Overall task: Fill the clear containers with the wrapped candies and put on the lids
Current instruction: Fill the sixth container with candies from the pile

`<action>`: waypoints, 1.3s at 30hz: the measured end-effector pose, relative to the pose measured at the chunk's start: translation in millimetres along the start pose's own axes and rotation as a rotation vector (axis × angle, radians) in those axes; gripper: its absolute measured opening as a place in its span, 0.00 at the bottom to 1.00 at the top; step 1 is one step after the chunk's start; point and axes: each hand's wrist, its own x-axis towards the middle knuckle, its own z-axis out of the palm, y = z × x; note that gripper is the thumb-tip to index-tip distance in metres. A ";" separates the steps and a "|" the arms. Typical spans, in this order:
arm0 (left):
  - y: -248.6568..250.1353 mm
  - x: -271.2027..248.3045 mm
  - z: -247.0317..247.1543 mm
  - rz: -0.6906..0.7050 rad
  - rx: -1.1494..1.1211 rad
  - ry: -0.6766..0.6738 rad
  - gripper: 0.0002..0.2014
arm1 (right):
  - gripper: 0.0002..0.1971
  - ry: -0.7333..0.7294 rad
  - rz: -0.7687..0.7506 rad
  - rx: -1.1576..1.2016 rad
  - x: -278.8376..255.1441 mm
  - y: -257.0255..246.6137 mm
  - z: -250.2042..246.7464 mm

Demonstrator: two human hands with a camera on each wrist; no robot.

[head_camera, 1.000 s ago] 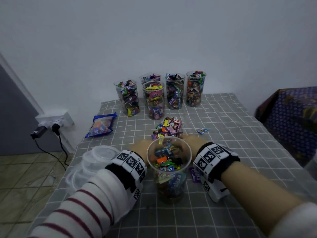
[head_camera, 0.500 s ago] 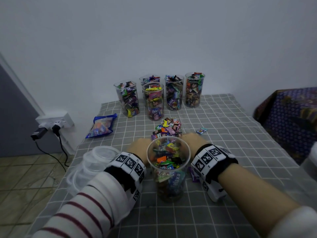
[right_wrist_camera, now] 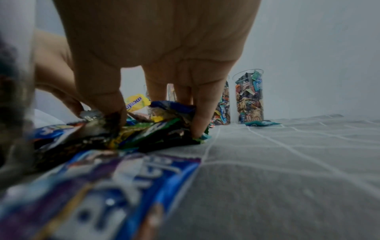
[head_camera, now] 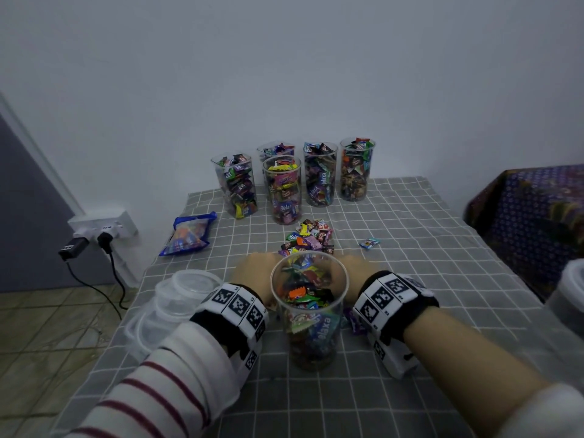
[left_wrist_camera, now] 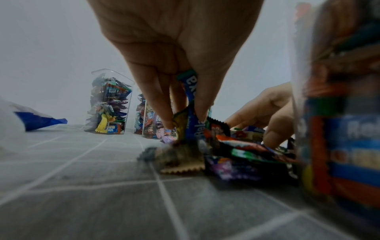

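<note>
While five filled containers [head_camera: 286,188] are waiting lidless behind the near container [head_camera: 309,311], loose candies [head_camera: 308,238] are being pinched by both hands' fingers [left_wrist_camera: 164,113].

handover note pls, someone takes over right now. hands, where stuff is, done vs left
Left hand: pinching wrapped candies from the loose pile.
Right hand: fingers down in the same pile, gathering; firm grip unclear.
Near container: between the wrists, partly filled, no lid.
Five containers at the wall: full, none lidded.
Lids: stacked at the left table edge.
One stray candy lies right of the pile.
Left: top up the near container, lid all six.
</note>
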 end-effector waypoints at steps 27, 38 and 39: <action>-5.0 -35.1 -20.3 -0.141 -0.476 0.348 0.09 | 0.15 0.422 0.068 0.285 -24.2 17.1 -8.9; 6.7 -62.9 -56.2 -0.043 -0.811 0.562 0.05 | 0.13 0.788 -0.154 0.589 -73.7 -10.5 -47.8; 7.9 -65.3 -57.7 -0.035 -0.828 0.569 0.05 | 0.12 0.786 -0.190 0.587 -77.7 -15.2 -48.8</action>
